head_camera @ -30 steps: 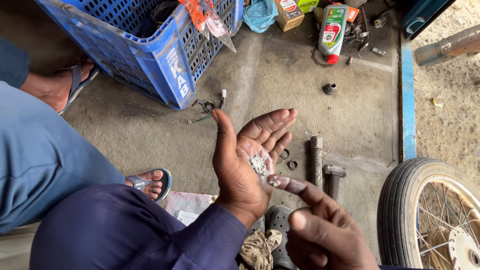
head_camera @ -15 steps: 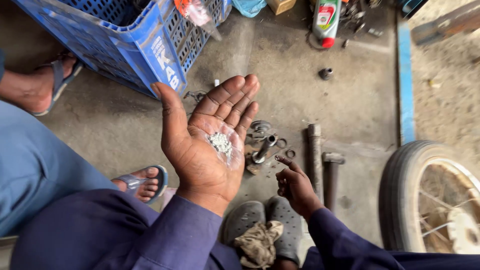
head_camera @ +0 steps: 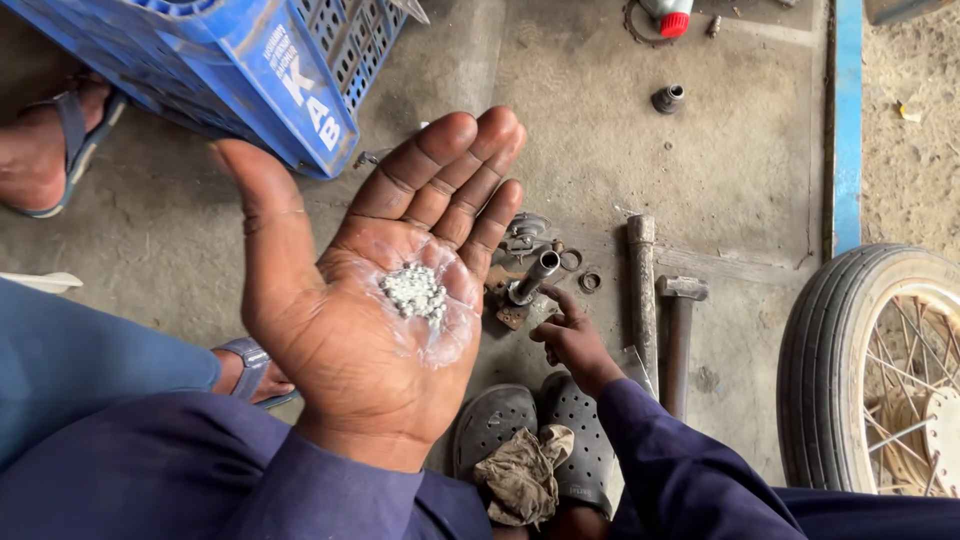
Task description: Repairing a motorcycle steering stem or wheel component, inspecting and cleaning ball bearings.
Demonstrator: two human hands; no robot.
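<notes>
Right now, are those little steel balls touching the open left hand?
Touching. The head view shows the steel balls heaped directly on the greasy palm of the left hand.

small silvery bearing balls (head_camera: 414, 291), clustered in a greasy heap on an upturned palm

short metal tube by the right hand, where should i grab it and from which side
Probably best pinched across the middle of the short metal tube, coming from above. It lies flat on the concrete floor, tilted diagonally, open end up-right, with washers crowding that end. The right hand is already just below its lower end.
</notes>
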